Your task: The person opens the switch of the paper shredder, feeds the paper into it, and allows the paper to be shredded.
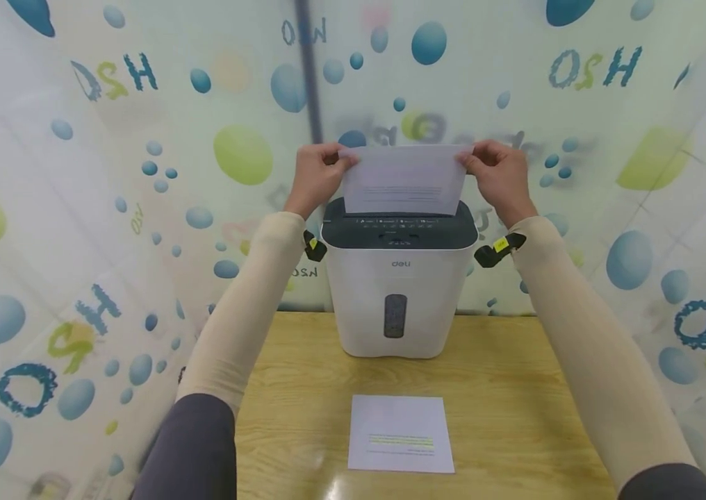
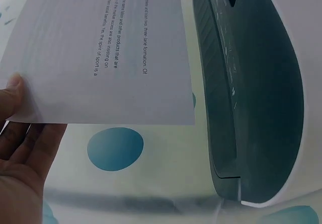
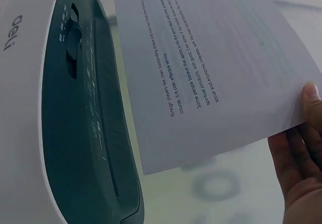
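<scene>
A printed white sheet stands upright over the dark top of a white shredder marked "deli". The left hand pinches its upper left corner and the right hand its upper right corner, thumbs on the near face. In the left wrist view, the left hand grips the sheet, whose lower edge hangs beside the dark shredder top. From the right wrist, that edge of the sheet also shows apart from the shredder top, with the right hand at the far corner.
Another sheet with some yellow-green highlighted lines lies on the wooden table in front of the shredder. A curtain with blue and green spots hangs behind and on both sides.
</scene>
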Demonstrator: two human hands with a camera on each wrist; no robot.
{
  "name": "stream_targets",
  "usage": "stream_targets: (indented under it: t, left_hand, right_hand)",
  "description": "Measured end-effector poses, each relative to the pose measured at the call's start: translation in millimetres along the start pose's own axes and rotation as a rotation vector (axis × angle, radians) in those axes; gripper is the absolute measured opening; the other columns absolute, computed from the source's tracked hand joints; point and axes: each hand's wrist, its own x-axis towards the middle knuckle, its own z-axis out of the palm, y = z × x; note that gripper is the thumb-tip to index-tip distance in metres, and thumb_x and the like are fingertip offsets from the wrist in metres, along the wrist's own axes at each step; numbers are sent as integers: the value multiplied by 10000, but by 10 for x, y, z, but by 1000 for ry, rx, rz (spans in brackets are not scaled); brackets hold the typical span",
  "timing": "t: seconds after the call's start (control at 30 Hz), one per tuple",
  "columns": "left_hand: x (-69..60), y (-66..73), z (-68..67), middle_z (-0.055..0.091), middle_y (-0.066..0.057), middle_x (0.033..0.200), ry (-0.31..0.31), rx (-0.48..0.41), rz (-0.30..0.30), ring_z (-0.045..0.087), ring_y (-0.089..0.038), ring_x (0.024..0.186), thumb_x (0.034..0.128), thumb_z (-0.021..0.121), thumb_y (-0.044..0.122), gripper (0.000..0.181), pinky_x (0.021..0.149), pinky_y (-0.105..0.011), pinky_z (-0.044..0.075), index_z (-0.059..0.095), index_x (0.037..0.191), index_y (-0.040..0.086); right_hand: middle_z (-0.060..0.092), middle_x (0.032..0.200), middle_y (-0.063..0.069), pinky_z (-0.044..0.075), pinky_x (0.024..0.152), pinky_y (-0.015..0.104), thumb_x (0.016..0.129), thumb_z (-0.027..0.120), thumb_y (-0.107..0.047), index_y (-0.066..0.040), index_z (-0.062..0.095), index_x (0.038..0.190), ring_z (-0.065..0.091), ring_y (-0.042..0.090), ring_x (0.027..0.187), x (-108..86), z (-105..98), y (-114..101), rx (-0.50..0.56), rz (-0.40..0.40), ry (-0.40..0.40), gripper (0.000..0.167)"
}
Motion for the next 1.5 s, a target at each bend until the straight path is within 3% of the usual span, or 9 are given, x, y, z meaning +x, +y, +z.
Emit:
stream_targets:
  t: [0.4,0.63,0.77,1.1,1.3,1.5]
  left_hand:
    - [163,-241,136,757,-115,917,-42,19,-67,538,-152,729,987,706,246,179,685,-248,387,816,999,105]
    - [200,-297,201,757,-100,948,-53,23,-101,556,-152,773,994,695,228,177,686,-246,397,812,988,97]
    - [193,-315,217,754,-93,935,-73,20,-129,538,-169,765,997,690,237,179,671,-264,391,811,978,106]
    - [161,-379,243,762,-78,1056,-114,30,-167,585,-158,840,1015,649,205,190,660,-268,423,808,1043,106]
    - [165,-458,248,740,-74,948,-136,76,-172,550,-184,788,1003,672,236,193,648,-287,427,805,1000,96]
    - [159,-468,257,583,-57,753,-182,102,-193,467,-196,736,1002,677,244,276,640,-298,395,724,849,19]
  right_hand:
    - [699,904,-129,540,884,254,942,757,-280,-135,753,996,635,64,892,313,119,268,33,1,-33,155]
    - [692,866,-125,539,843,223,934,768,-252,-142,733,921,630,73,859,371,153,365,100,22,-44,117]
    - [677,837,-141,533,825,208,932,770,-267,-134,730,920,620,65,845,384,157,405,79,18,-41,139]
    - [697,883,-141,542,1019,422,950,748,-287,-107,741,996,674,34,875,349,203,501,19,13,-58,187]
    - [733,926,-72,527,1048,437,965,726,-319,-70,722,1004,702,24,832,318,232,532,-50,24,-103,252]
    - [759,1058,50,536,1044,455,985,704,-301,-38,718,1046,730,81,876,321,217,532,-129,36,-139,270]
